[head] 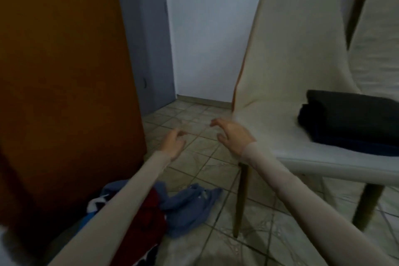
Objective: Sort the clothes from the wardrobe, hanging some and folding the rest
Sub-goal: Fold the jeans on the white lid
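Both of your hands are reaching out over the tiled floor (194, 157), holding nothing: the left hand (173, 141) and right hand (232, 134) are showing loosely curled, spread fingers. Below and behind your left fingers, a blue garment (190, 203) and a dark red one (151, 207) are lying crumpled on the floor. Right of your right fingers, folded dark clothes (349, 116) are sitting on a cream chair (291, 60).
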